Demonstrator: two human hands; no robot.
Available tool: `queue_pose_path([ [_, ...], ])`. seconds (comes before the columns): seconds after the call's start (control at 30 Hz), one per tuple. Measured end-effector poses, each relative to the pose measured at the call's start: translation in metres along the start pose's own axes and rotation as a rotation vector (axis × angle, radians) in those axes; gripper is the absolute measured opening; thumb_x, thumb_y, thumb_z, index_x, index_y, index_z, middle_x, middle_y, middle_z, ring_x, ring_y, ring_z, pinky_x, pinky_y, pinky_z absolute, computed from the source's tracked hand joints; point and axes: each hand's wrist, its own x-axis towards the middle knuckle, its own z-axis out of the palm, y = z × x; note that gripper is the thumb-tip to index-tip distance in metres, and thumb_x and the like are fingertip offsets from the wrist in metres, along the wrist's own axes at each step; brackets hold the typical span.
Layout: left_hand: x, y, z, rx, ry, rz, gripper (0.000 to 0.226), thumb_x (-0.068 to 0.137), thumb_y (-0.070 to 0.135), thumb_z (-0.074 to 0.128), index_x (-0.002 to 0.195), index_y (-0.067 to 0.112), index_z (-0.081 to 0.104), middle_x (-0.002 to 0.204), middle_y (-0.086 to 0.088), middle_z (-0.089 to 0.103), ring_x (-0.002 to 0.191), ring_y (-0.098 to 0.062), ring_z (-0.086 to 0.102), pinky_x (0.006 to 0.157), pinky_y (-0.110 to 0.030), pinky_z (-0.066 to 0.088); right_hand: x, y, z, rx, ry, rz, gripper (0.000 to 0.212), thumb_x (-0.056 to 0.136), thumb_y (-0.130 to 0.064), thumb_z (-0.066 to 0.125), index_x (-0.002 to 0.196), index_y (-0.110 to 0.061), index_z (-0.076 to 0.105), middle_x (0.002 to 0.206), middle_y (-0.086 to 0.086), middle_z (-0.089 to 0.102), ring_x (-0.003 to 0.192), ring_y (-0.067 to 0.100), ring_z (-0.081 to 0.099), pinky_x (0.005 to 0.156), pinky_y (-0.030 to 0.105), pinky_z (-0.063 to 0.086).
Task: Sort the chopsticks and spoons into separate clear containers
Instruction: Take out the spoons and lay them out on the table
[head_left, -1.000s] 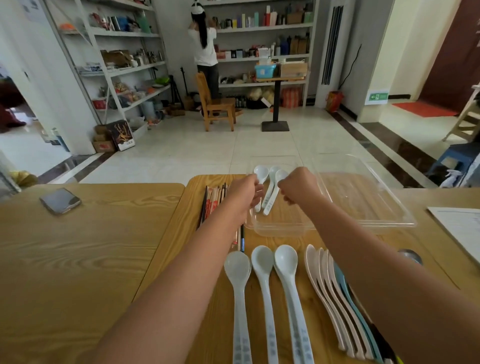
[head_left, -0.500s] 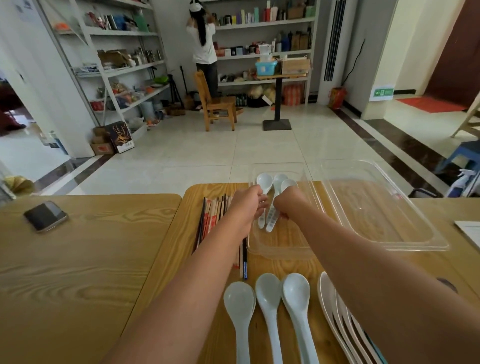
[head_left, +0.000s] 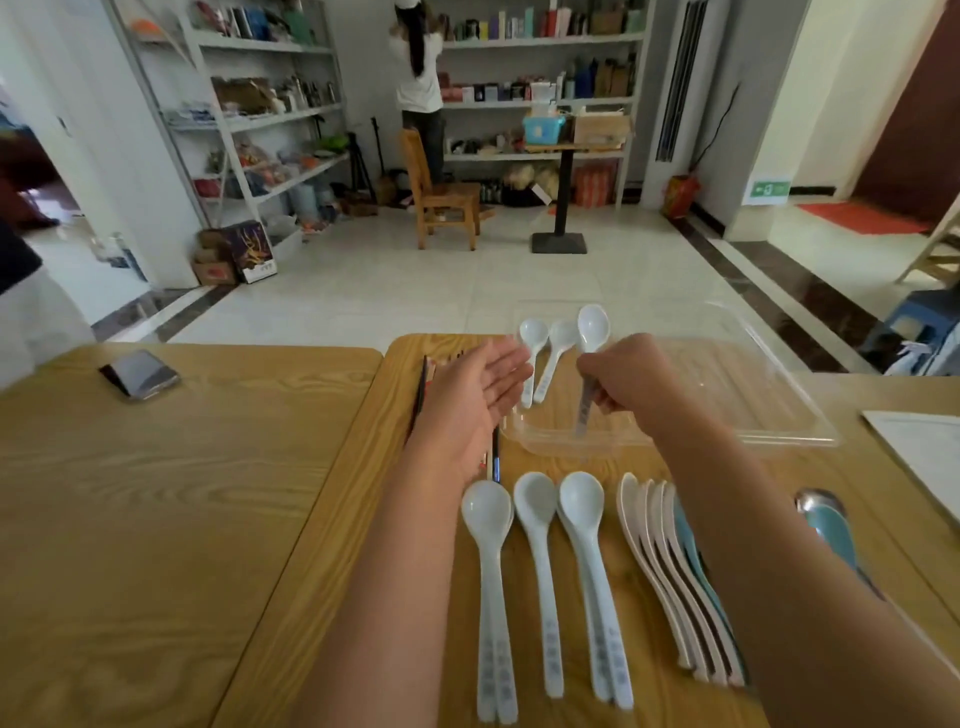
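The table is showing honey-yellow wood with darker swirling grain. Three front spoons are gleaming pale bluish-white, with grey-blue print running down their handles. The stack is showing cream-pink edges with dark brown between, and a teal spoon is peeking out. A silver spoon is shining over a light blue one. The containers are sitting clear and colourless. The held spoon is looking white, its handle printed grey-blue. The chopsticks are showing black, some red-and-white, one blue-tipped. The phone is glinting black. The floor is shining cream, bordered in dark marbled brown. The mat is glowing red.
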Motion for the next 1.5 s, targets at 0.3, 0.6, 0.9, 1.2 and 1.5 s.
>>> queue_pose_path([
  [0.3, -0.102, -0.063, -0.034, 0.177, 0.033, -0.053, 0.039, 0.106, 0.033, 0.037, 0.132, 0.011, 0.057, 0.128, -0.004, 0.067, 0.117, -0.014, 0.063, 0.107, -0.034, 0.046, -0.17, 0.063, 0.019, -0.16, -0.17, -0.05, 0.023, 0.082, -0.012, 0.06, 0.06, -0.004, 0.059, 0.048, 0.005, 0.052, 0.04, 0.014, 0.046, 0.049, 0.027, 0.041],
  [0.6, -0.121, -0.077, -0.036, 0.367, 0.067, -0.045, 0.042, 0.103, 0.042, 0.043, 0.133, 0.018, 0.059, 0.129, 0.004, 0.065, 0.118, -0.006, 0.059, 0.11, -0.033, 0.043, -0.164, 0.071, 0.061, -0.44, -0.103, -0.073, 0.015, 0.085, -0.023, 0.063, 0.091, -0.01, 0.063, 0.076, 0.003, 0.063, 0.065, 0.017, 0.059, 0.049, 0.022, 0.04],
  [0.9, -0.121, -0.077, -0.031, 0.392, 0.036, -0.123, 0.039, 0.104, 0.039, 0.042, 0.132, 0.015, 0.058, 0.128, 0.001, 0.066, 0.118, -0.01, 0.061, 0.109, -0.035, 0.044, -0.165, 0.073, 0.072, -0.602, -0.057, -0.101, 0.01, 0.093, -0.011, 0.056, 0.101, -0.007, 0.06, 0.089, 0.006, 0.058, 0.075, 0.018, 0.052, 0.055, 0.022, 0.035],
  [1.2, -0.119, -0.081, -0.031, 0.35, 0.026, -0.145, 0.04, 0.104, 0.038, 0.042, 0.132, 0.013, 0.057, 0.128, 0.0, 0.065, 0.118, -0.01, 0.061, 0.108, -0.031, 0.045, -0.153, 0.081, 0.073, -0.557, -0.018, -0.093, 0.01, 0.092, -0.016, 0.058, 0.099, -0.011, 0.063, 0.085, -0.001, 0.057, 0.07, 0.012, 0.053, 0.051, 0.018, 0.034],
  [1.5, -0.077, -0.06, -0.031, 0.283, 0.09, -0.05, 0.026, 0.103, 0.033, 0.049, 0.114, 0.017, 0.066, 0.11, 0.001, 0.073, 0.103, -0.012, 0.07, 0.099, -0.035, 0.053, -0.127, 0.046, 0.031, -0.419, -0.092, -0.176, 0.028, 0.094, -0.026, 0.062, 0.117, -0.01, 0.065, 0.095, 0.007, 0.071, 0.077, 0.019, 0.066, 0.07, 0.03, 0.055],
])
